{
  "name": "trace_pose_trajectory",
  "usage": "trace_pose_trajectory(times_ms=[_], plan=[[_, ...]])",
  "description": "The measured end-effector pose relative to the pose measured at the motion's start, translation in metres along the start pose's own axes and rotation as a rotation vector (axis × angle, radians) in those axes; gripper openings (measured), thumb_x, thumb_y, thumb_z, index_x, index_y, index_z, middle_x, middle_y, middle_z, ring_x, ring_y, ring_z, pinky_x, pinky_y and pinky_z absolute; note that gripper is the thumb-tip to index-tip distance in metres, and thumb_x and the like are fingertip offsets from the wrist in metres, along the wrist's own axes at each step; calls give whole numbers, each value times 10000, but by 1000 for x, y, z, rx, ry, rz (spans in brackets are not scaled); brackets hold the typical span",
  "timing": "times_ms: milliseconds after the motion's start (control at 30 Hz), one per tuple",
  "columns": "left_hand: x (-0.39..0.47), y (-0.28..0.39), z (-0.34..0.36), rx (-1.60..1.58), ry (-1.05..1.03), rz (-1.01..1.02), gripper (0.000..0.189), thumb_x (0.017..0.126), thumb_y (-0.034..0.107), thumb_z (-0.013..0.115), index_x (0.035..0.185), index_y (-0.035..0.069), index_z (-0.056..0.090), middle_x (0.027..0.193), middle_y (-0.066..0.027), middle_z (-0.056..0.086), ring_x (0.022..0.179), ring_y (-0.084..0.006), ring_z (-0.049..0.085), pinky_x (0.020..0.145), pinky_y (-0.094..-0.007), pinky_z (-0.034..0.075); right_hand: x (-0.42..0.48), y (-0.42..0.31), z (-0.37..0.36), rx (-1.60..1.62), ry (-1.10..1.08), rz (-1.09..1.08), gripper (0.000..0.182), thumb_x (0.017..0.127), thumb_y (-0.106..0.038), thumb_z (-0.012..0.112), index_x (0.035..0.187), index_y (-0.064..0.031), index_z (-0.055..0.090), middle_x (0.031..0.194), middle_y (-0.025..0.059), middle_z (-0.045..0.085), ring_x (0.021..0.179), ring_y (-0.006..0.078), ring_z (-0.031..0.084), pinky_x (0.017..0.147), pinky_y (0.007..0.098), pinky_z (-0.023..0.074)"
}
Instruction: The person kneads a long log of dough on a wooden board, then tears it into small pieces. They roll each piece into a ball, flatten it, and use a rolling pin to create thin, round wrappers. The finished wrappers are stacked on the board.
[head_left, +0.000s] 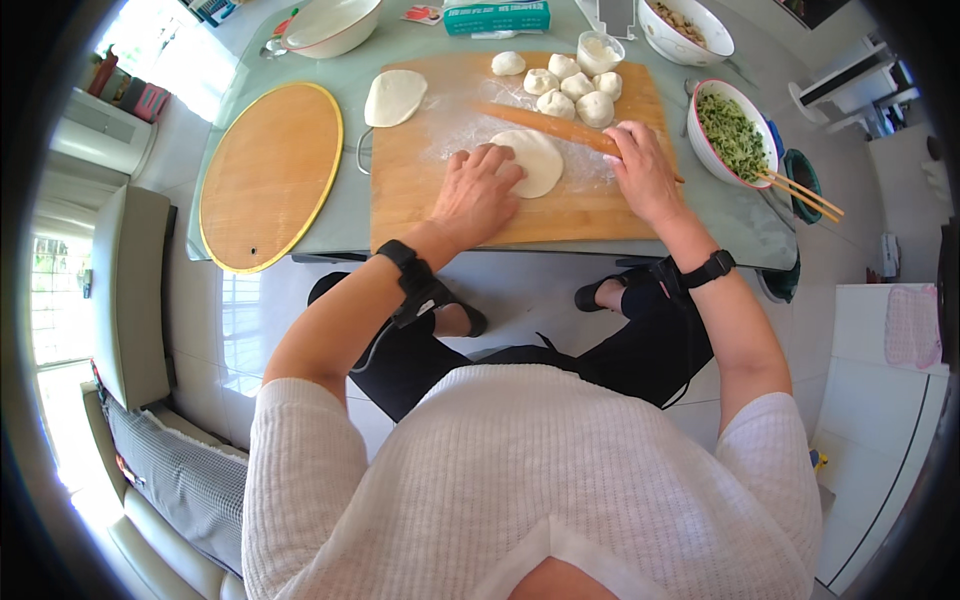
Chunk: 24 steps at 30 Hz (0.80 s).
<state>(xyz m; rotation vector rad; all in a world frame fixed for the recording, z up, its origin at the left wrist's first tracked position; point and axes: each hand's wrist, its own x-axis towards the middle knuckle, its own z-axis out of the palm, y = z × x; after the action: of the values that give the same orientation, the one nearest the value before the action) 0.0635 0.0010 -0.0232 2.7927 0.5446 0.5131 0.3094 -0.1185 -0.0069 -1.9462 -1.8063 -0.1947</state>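
A round of rolled dough (541, 166) lies on the floured wooden board (442, 210). The fingers of my left hand (478, 187) rest on its left edge; whether they pinch it is hidden. My right hand (641, 169) grips one end of a wooden rolling pin (555, 127), which slants up to the left just beyond the dough round. Several dough balls (577, 86) sit grouped at the board's far right, and one more dough ball (508, 63) lies left of them. Another flat dough sheet (394, 97) overlaps the board's far left corner.
A round yellow-rimmed board (274, 176) lies left on the glass table (349, 202). Beyond stand a large bowl (334, 34), a teal box (496, 18) and a flour cup (600, 54). Right are a bowl of shredded greens (731, 135) with chopsticks (806, 196) and a filling bowl (686, 34).
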Motion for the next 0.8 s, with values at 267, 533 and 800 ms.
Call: trace_pose_trajectory(times_ms=[267,533,800], plan=[[19,-52,-22,57,-40,-42,672,913,298,558,1487,65,297,1545,-159,295,1434,-354,246,1165,-491,193,-4,-29,25,-51,-67,-55,446,855,-179,663,1249,-30,517,1298,194,475,1214,372,464,1035,462,379],[-22,-57,-24,17,-239,55,774,941,460,511,1512,26,220,1569,-183,228,1460,-329,211,1186,-471,151,-29,-40,14,-65,-256,-109,727,910,-300,597,1474,24,274,1530,285,231,1428,407,243,1167,496,208],[26,-78,-25,64,-249,33,740,976,449,468,1528,41,192,1590,-159,196,1474,-302,179,1186,-471,143,-8,-21,35,-37,-186,26,831,922,-456,555,1487,48,212,1556,291,155,1454,414,161,1172,515,172]])
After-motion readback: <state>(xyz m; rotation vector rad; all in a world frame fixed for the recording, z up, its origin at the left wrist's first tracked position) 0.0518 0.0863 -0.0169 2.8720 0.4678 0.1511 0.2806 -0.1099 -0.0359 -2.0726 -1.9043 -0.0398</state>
